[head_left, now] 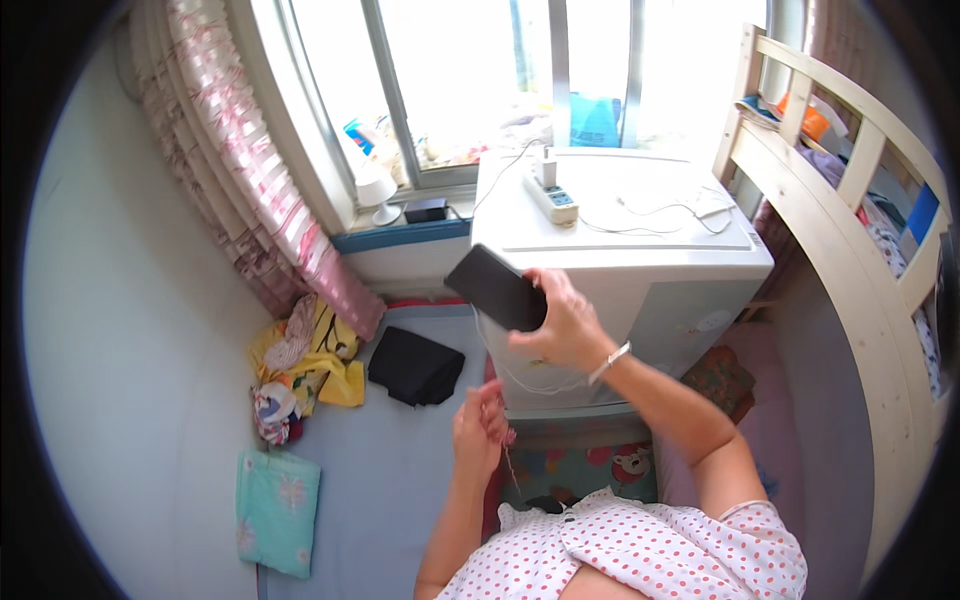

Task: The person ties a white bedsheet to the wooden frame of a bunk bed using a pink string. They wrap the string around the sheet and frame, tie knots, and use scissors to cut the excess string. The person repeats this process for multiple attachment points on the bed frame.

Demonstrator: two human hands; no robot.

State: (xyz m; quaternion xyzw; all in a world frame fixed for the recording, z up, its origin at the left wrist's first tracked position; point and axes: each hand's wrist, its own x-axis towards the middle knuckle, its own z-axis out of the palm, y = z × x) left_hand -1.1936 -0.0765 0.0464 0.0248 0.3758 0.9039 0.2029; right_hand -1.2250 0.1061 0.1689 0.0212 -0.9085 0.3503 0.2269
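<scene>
My right hand point(568, 325), with a pale bracelet at the wrist, grips a black smartphone point(492, 285) by its near right end. The phone is tilted in front of the white cabinet point(610, 275). A thin white cable point(520, 383) loops down below the phone; where it joins is hard to see. Lower and to the left, my left hand point(481, 425) is closed, its fingers curled above the bed. A thin cord point(511, 468) trails down from beside its fingers; the grip itself is partly hidden.
On the cabinet top lie a white power strip point(551, 197) with a plug and a loose white cable point(650, 230). A small white lamp point(377, 190) stands on the sill. Folded black cloth point(416, 366), yellow clothes point(330, 370) and a green pillow point(278, 512) lie on the bed. A wooden bunk rail point(830, 250) rises right.
</scene>
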